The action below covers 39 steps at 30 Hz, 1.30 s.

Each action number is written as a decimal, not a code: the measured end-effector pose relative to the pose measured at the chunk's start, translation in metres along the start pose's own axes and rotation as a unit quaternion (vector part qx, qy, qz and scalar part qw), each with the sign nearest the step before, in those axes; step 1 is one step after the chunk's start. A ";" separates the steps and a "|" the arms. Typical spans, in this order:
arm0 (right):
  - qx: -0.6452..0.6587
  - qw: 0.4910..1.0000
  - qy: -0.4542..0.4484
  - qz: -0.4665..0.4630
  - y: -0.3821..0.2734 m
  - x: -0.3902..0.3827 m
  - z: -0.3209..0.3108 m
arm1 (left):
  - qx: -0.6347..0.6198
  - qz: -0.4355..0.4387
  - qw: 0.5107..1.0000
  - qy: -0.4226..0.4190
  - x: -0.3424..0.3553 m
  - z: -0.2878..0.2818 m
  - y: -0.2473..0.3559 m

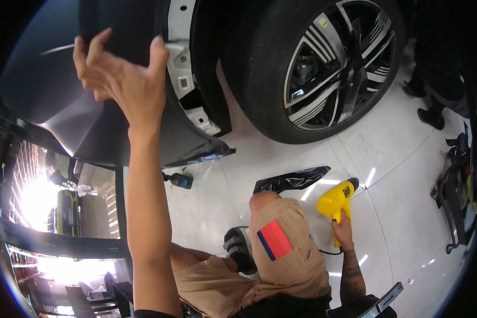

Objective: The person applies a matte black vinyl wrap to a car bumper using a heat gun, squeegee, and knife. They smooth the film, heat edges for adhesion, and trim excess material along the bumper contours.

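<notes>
My left hand (123, 82) is raised in front of a dark grey car body panel (42, 69), its fingers curved and spread apart with nothing in them. The thumb lies over the panel's edge, beside an exposed pale metal strip (181, 66); I cannot tell if it touches. Low on my right, my right hand (344, 231) is wrapped round the handle of a yellow heat gun (335, 201). Its black nozzle points away to the far right, over the floor. A red and blue squeegee card (276, 241) lies on my thigh.
A large wheel (339, 69) stands right of the panel. On the tiled floor (403, 159) are a black sheet of film (291, 180) and a dark bottle (181, 180). At the right are another person's shoes (431, 118) and a black wheeled frame (453, 199).
</notes>
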State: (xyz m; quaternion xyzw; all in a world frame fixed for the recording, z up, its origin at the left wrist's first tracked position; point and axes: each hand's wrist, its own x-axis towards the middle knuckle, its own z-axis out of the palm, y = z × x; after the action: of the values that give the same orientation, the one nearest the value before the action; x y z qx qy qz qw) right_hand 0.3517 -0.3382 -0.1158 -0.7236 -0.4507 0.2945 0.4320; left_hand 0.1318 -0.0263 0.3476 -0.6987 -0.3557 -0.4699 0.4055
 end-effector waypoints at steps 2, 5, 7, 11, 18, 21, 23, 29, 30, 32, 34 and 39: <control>-0.023 0.999 -0.020 0.038 0.011 0.000 0.007 | -0.021 -0.006 1.000 0.001 0.000 0.005 0.000; -0.092 0.988 -0.069 0.099 0.013 0.005 0.020 | -0.020 0.014 1.000 0.000 -0.010 0.001 -0.012; -0.121 0.984 -0.079 0.107 0.022 0.003 0.031 | -0.018 0.018 1.000 -0.007 -0.026 -0.001 -0.020; -0.135 0.984 -0.071 0.093 0.048 0.001 0.048 | -0.015 0.010 0.999 -0.034 -0.073 -0.002 -0.033; -0.143 0.982 -0.088 0.088 0.062 -0.004 0.058 | -0.011 0.000 0.998 -0.055 -0.147 0.005 -0.049; -0.141 0.980 -0.081 0.118 0.070 -0.004 0.062 | -0.014 -0.015 0.998 -0.054 -0.182 0.016 -0.051; -0.143 0.982 -0.072 0.104 0.082 -0.004 0.065 | -0.008 -0.039 0.997 -0.067 -0.204 0.023 -0.049; -0.153 0.976 -0.072 0.137 0.076 -0.004 0.072 | 0.052 -0.051 0.993 -0.092 -0.252 0.034 -0.046; -0.148 0.976 -0.076 0.141 0.079 -0.003 0.071 | 0.061 -0.058 0.992 -0.099 -0.259 0.036 -0.044; -0.149 0.977 -0.078 0.129 0.083 -0.001 0.076 | 0.088 -0.069 0.986 -0.123 -0.272 0.035 -0.042; -0.155 0.975 -0.083 0.137 0.082 -0.001 0.072 | 0.067 -0.060 0.990 -0.113 -0.275 0.032 -0.034; -0.164 0.973 -0.098 0.133 0.093 0.001 0.071 | -0.083 -0.289 0.940 -0.160 -0.309 0.001 -0.015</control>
State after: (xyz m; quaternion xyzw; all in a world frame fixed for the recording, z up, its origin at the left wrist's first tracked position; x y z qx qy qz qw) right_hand 0.3312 -0.3320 -0.2308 -0.8055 -0.4327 0.3410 0.2185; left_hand 0.0241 -0.0550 0.0587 -0.6630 -0.5621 -0.4768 0.1310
